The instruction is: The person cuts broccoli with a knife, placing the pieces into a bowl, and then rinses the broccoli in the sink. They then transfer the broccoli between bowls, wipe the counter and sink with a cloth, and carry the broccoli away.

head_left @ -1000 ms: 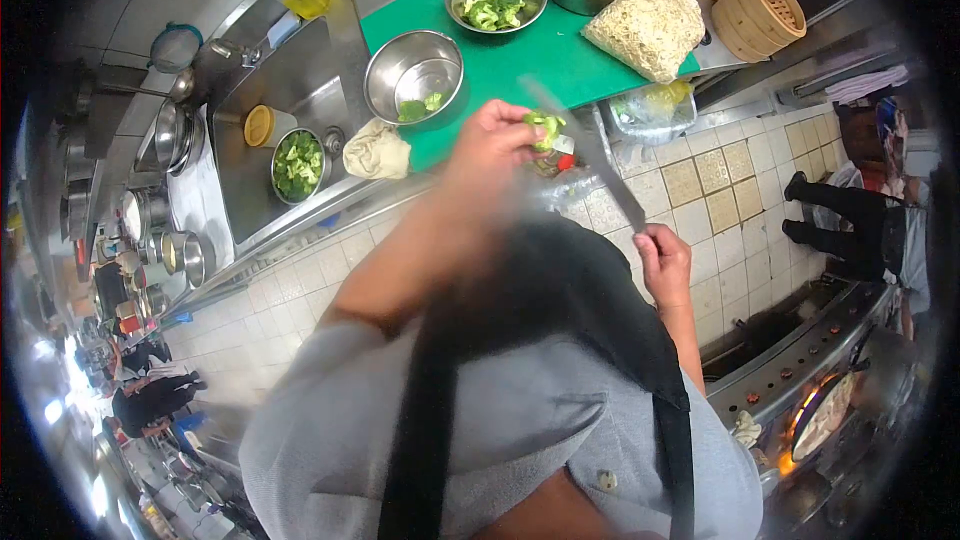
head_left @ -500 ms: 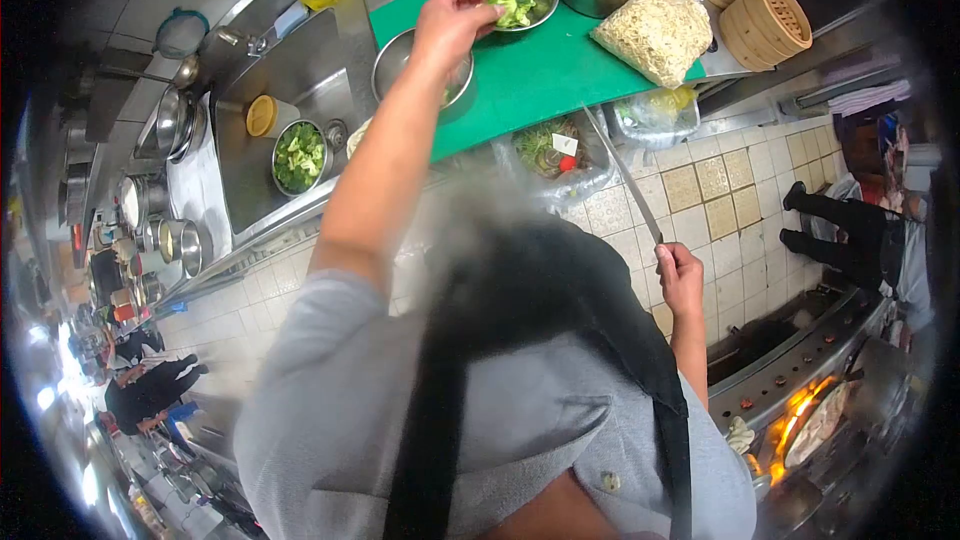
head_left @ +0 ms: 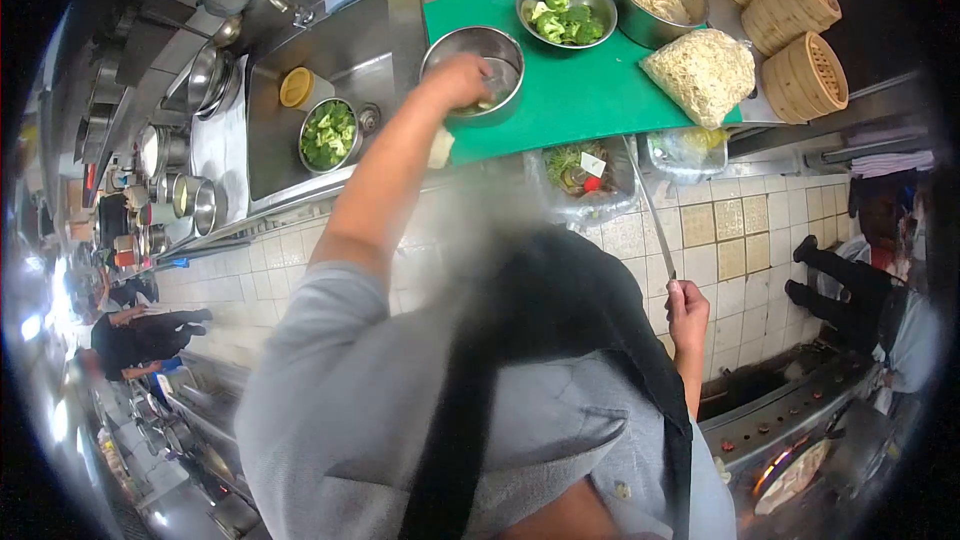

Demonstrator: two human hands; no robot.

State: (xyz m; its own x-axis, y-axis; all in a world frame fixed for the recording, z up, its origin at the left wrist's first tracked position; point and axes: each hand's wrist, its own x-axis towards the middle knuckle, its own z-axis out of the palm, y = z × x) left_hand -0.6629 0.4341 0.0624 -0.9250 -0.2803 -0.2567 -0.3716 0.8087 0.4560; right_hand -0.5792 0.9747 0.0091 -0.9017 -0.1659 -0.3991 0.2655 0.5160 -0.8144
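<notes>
My left hand (head_left: pixel 458 83) reaches into a metal bowl (head_left: pixel 514 60) on the green cutting board (head_left: pixel 560 105); its fingers are partly down inside, over some small pale pieces, and what they hold is unclear. To the right of it, a second metal bowl holds broccoli (head_left: pixel 568 20). My right hand (head_left: pixel 688 312) is closed around the handle of a long knife (head_left: pixel 655 215), whose blade points up toward the board's front edge. Beside my left forearm a pale piece (head_left: pixel 441 147) lies at the board's edge.
A noodle pot (head_left: pixel 655 0), noodle bag (head_left: pixel 700 75) and bamboo steamers (head_left: pixel 805 78) stand right. Left is a sink (head_left: pixel 270 140) with a bowl of greens (head_left: pixel 328 135). Scrap bins (head_left: pixel 585 180) hang below the board. Co-workers (head_left: pixel 860 290) stand right and left; flames burn under a wok (head_left: pixel 790 475).
My left hand has moved from the broccoli bowl to the empty-looking bowl at its left, leaving broccoli behind. The view has shifted, and my right hand still grips the knife.
</notes>
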